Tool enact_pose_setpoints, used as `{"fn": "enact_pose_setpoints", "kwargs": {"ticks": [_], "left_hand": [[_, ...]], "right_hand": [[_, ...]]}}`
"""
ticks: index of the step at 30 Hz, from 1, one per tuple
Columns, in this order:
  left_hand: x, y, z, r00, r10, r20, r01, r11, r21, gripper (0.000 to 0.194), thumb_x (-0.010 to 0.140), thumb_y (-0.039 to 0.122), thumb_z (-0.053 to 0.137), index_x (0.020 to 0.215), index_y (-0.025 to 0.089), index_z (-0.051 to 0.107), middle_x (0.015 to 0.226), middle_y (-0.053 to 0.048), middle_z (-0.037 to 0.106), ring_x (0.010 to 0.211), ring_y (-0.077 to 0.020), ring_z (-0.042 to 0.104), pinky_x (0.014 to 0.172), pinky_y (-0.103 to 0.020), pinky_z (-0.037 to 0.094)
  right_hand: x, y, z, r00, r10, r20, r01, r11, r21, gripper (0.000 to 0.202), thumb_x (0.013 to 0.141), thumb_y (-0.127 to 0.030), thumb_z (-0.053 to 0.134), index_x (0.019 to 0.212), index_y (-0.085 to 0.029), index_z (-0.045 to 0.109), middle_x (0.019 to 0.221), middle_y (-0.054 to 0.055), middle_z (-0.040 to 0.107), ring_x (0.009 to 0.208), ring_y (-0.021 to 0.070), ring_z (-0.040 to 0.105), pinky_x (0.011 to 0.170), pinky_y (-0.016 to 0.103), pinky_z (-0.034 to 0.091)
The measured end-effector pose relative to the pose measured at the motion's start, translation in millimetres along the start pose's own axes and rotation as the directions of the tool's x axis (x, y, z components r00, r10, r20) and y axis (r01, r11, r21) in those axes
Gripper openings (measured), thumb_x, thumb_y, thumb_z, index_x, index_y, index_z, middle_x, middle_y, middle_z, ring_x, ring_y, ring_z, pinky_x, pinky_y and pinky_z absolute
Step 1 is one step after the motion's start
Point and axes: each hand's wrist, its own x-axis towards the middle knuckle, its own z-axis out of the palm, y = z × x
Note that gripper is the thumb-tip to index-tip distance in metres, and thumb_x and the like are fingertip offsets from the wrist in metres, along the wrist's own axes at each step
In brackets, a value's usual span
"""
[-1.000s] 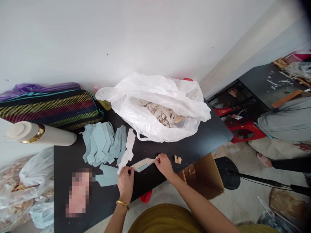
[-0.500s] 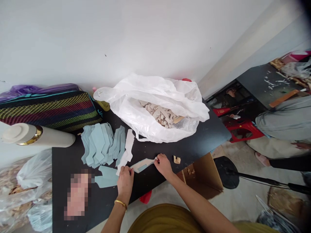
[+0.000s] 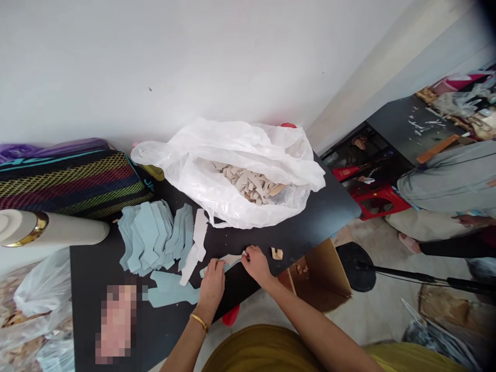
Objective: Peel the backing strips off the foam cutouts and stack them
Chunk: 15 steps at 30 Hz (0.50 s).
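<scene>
A narrow cut-out piece (image 3: 234,258), pale pinkish with light blue edges, lies at the table's front between my hands. My left hand (image 3: 212,284) has its fingertips closed on its middle. My right hand (image 3: 256,264) pinches its right end, and the fingers partly hide that tip. Left of my hands, light blue cut-out pieces (image 3: 145,235) are heaped in overlapping layers. A whitish cut-out piece (image 3: 199,237) slants beside them, its lower end near a single light blue piece (image 3: 170,290). To the right of my right hand lies a small tan scrap (image 3: 276,253).
A white plastic bag (image 3: 232,209) of beige scraps stands at the back of the black table (image 3: 302,232). A white bottle (image 3: 77,228) and striped mesh bag (image 3: 77,181) are at left. An open cardboard box (image 3: 329,274) sits below right. Another person (image 3: 453,181) is at far right.
My left hand has moved right, from the piece's left end to its middle. My right hand still pinches the right end. The whole view has shifted slightly.
</scene>
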Motion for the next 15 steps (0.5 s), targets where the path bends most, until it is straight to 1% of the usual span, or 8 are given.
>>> {"fn": "enact_pose_setpoints", "kwargs": {"ticks": [4, 7, 9, 13, 15], "left_hand": [[6.3, -2.7, 6.7, 0.995, -0.090, -0.043, 0.087, 0.994, -0.064, 0.027, 0.093, 0.013, 0.041, 0.115, 0.015, 0.056, 0.113, -0.011, 0.057, 0.104, -0.0222, 0.062, 0.085, -0.033, 0.053], [8.2, -4.9, 7.9, 0.993, -0.110, -0.042, 0.106, 0.991, -0.081, 0.027, 0.093, 0.015, 0.044, 0.116, 0.016, 0.057, 0.114, -0.011, 0.057, 0.103, -0.0224, 0.063, 0.083, -0.033, 0.053], [8.4, -5.0, 7.5, 0.992, -0.117, -0.042, 0.113, 0.990, -0.085, 0.028, 0.093, 0.016, 0.044, 0.117, 0.017, 0.058, 0.113, -0.010, 0.057, 0.101, -0.0214, 0.063, 0.080, -0.032, 0.052], [8.4, -3.0, 6.1, 0.991, -0.135, -0.025, 0.133, 0.988, -0.077, 0.032, 0.096, 0.020, 0.039, 0.120, 0.022, 0.060, 0.111, -0.009, 0.056, 0.097, -0.0203, 0.063, 0.068, -0.028, 0.050], [8.6, -2.0, 5.5, 0.992, -0.125, -0.017, 0.124, 0.990, -0.063, 0.035, 0.097, 0.021, 0.036, 0.120, 0.025, 0.063, 0.112, -0.009, 0.055, 0.100, -0.0207, 0.062, 0.068, -0.027, 0.049]], "right_hand": [[-0.3, -1.3, -2.9, 1.000, 0.013, -0.006, -0.013, 1.000, 0.024, 0.019, 0.090, -0.021, 0.054, 0.071, -0.021, 0.054, 0.076, 0.001, 0.062, 0.082, 0.0170, 0.057, 0.071, 0.025, 0.035], [0.7, -2.2, -4.8, 1.000, 0.017, -0.006, -0.017, 0.999, 0.037, 0.019, 0.090, -0.022, 0.054, 0.071, -0.021, 0.055, 0.075, 0.001, 0.062, 0.081, 0.0167, 0.057, 0.071, 0.025, 0.035], [1.3, -2.5, -6.3, 1.000, 0.011, -0.004, -0.011, 0.999, 0.044, 0.020, 0.090, -0.021, 0.055, 0.070, -0.021, 0.055, 0.074, 0.001, 0.062, 0.080, 0.0165, 0.057, 0.071, 0.024, 0.035], [-0.4, -1.7, -9.2, 1.000, -0.016, 0.005, 0.016, 0.999, 0.050, 0.022, 0.089, -0.018, 0.055, 0.067, -0.021, 0.053, 0.073, 0.000, 0.059, 0.078, 0.0152, 0.056, 0.071, 0.023, 0.036], [-2.7, -0.8, -9.5, 1.000, -0.023, 0.008, 0.023, 0.999, 0.047, 0.022, 0.089, -0.019, 0.056, 0.067, -0.020, 0.053, 0.074, 0.000, 0.058, 0.076, 0.0147, 0.055, 0.070, 0.023, 0.036]]}}
